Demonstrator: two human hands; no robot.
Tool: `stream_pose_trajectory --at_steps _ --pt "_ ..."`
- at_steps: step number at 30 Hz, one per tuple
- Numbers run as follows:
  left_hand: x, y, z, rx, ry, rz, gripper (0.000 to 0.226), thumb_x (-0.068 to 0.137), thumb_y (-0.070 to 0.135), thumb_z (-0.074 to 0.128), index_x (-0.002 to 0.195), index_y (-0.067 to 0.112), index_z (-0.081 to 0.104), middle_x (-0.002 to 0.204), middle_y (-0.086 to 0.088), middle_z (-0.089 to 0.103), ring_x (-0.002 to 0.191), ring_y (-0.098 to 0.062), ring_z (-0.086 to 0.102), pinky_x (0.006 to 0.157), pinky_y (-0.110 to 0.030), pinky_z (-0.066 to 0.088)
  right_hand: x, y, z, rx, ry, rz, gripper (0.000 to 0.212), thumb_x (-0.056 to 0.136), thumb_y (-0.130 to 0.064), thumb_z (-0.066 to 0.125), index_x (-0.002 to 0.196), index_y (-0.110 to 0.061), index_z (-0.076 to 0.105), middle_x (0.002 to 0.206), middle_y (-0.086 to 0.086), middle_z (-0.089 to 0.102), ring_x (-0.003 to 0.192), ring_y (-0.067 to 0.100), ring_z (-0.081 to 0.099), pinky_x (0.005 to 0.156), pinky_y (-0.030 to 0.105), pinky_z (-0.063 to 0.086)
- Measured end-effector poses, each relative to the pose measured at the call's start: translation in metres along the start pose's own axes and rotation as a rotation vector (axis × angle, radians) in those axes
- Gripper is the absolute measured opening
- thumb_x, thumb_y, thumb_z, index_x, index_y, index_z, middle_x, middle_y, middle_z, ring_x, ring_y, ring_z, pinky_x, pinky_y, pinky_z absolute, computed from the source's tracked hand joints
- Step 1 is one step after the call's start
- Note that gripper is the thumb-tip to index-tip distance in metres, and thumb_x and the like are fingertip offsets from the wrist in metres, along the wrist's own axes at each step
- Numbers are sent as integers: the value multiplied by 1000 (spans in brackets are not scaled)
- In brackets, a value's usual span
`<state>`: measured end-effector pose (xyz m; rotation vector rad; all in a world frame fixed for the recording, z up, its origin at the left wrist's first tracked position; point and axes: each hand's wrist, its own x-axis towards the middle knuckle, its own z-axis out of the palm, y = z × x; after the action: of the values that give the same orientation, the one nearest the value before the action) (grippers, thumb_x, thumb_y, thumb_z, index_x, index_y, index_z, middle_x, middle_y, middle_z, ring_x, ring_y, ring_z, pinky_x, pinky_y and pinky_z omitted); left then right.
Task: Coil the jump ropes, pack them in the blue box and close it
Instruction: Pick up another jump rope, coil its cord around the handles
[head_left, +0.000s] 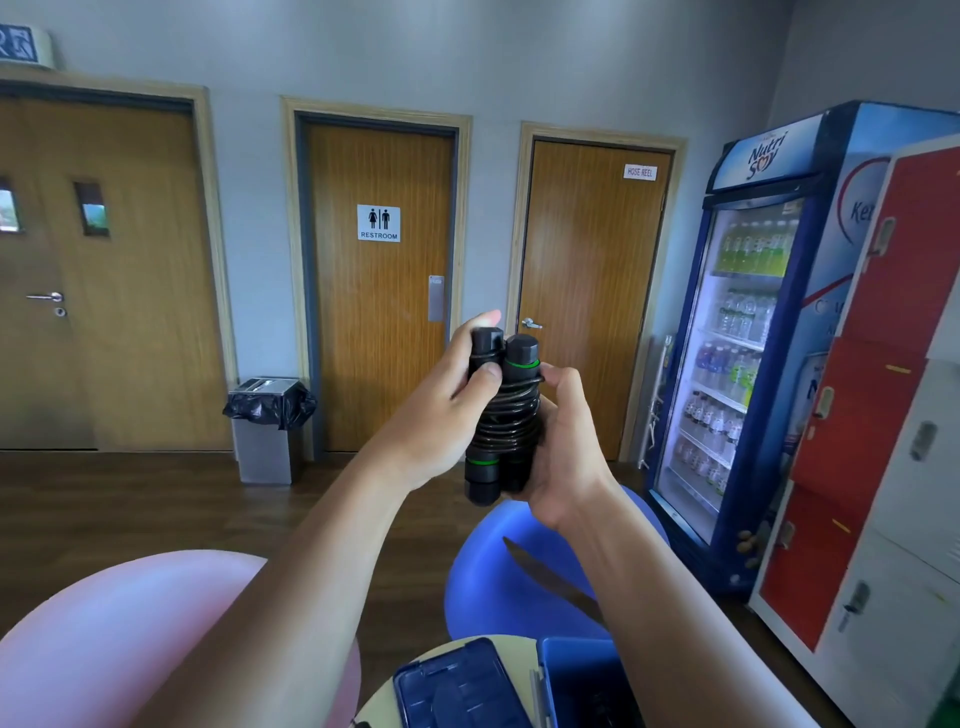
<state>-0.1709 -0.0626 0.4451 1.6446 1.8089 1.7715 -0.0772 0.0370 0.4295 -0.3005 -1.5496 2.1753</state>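
From the head camera, the person held 1 jump rope (506, 415) up in front of the chest, well above the open blue box (587, 680) at the bottom edge of the picture. Its 2 black handles stood side by side, upright, with the thin black cord wound round them in tight turns.

The left hand (441, 410) gripped the upper part, thumb pressed on the nearer handle and fingers curled behind the top caps. The right hand (566, 447) wrapped the lower coil, fingers (558, 376) curled over the topmost turns.

I judged the bundle light, with hard, stiff handles. The cord looked springy and smooth, likely to unwind if let go, so the best hold would be across the wound middle, pinning the loose end. Whether that end was tucked in, I could not tell.

The box's lid (457, 686) lay just beside it.
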Motion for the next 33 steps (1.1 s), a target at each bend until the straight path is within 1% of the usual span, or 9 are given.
stream_pose_trajectory --at_steps 2,7,10,13,17,21,25,28,33 --pt "1 -4 -4 -42 -38 -15 50 108 13 38 152 35 30 142 17 49 124 15 48 97 -7 37 1 1 0 -11 0 7 46 89 -55 38 101 -25 70 98 6 69 94 28 65 75 38 46" --pt "4 -7 -6 -142 -74 -36 53 99 21 42 149 39 35 146 4 50 131 -12 52 100 -24 42 4 4 -2 -5 3 24 47 87 -55 38 98 -23 71 97 5 71 97 30 65 83 46 43" --pt "5 -4 -2 -229 -42 -81 46 97 31 43 142 39 48 142 3 56 130 -15 54 111 -37 40 5 6 -3 36 13 29 47 89 -56 36 92 -23 70 86 2 73 84 23 67 77 37 45" --pt "7 1 5 -224 72 -76 35 107 39 36 133 34 59 132 8 64 123 -8 60 111 -39 42 6 10 0 54 23 6 50 89 -58 35 94 -23 70 91 3 72 86 23 66 74 34 47" --pt "8 0 6 -188 64 -73 36 109 35 38 141 35 54 128 29 58 116 18 53 102 -21 38 9 16 -2 100 16 6 52 84 -62 39 97 -25 72 103 7 71 104 31 63 90 46 45" --pt "9 0 1 -231 12 -103 37 107 27 44 142 37 52 132 5 64 120 -9 62 104 -33 44 7 16 -2 128 -23 19 52 85 -62 38 97 -25 72 99 4 72 102 29 64 84 43 44" --pt "9 -2 1 -240 14 -111 40 106 15 41 138 36 55 114 -2 68 100 -12 65 91 -30 46 8 15 -3 83 -38 45 51 84 -61 38 100 -26 71 103 4 71 108 30 64 83 44 45" --pt "8 -6 0 -258 -8 -116 44 105 10 40 136 37 55 118 -16 63 100 -22 61 92 -37 47 7 18 -4 61 -41 70 50 85 -60 36 99 -26 70 101 4 70 103 28 63 79 41 44" --pt "8 -6 -1 -287 -31 -92 41 102 11 45 131 38 57 122 -21 62 98 -26 63 88 -40 50 6 15 -4 63 -42 67 47 87 -58 36 100 -26 68 101 4 67 100 28 60 76 39 43"
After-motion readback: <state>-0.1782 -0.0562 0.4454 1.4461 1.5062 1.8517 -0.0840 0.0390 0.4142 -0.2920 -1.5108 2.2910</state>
